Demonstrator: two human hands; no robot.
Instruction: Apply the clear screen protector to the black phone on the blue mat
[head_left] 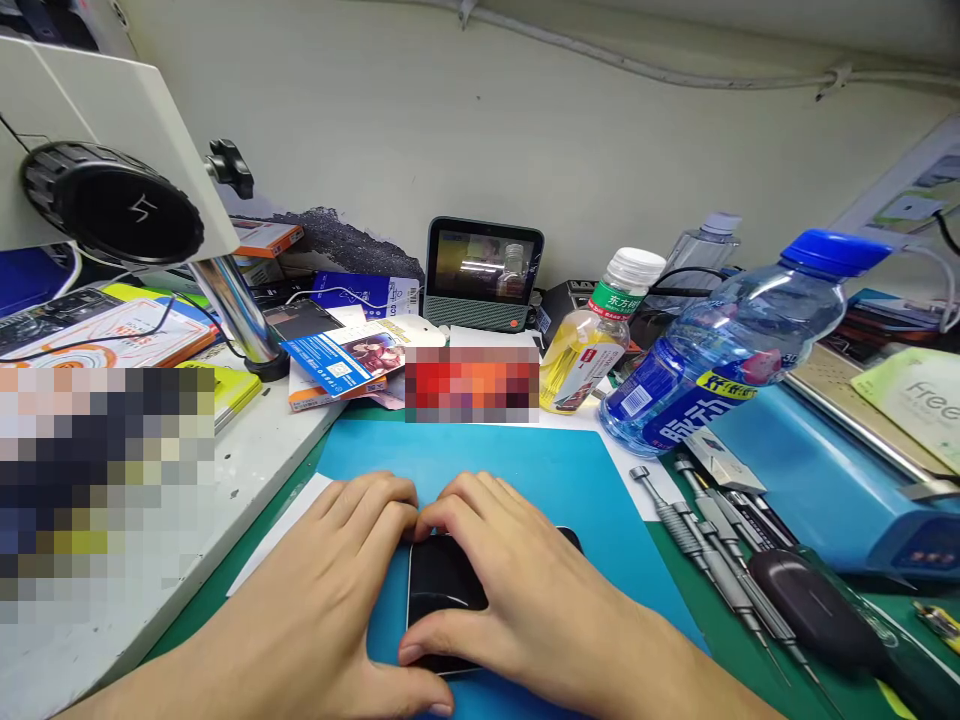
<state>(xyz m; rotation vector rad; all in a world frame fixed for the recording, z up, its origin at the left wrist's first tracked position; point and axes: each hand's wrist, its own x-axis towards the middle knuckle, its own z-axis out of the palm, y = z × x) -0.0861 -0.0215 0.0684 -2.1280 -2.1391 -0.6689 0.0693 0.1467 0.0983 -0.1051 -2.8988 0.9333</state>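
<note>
A black smartphone [442,590] lies flat on a blue work mat [525,470] near the front of the bench. My left hand [337,580] rests along its left edge, fingers curled over the top corner, thumb under the lower edge. My right hand [517,570] lies across the phone's right half, fingertips at the top edge, thumb on the lower part of the glass. Both hands hide most of the phone.
A microscope stand [225,290] rises at the left. At the back stand a small screen device [484,270], a yellow liquid bottle [592,345] and a blue-capped water bottle [735,350]. Screwdrivers [705,540] and a blue machine [847,480] lie at the right.
</note>
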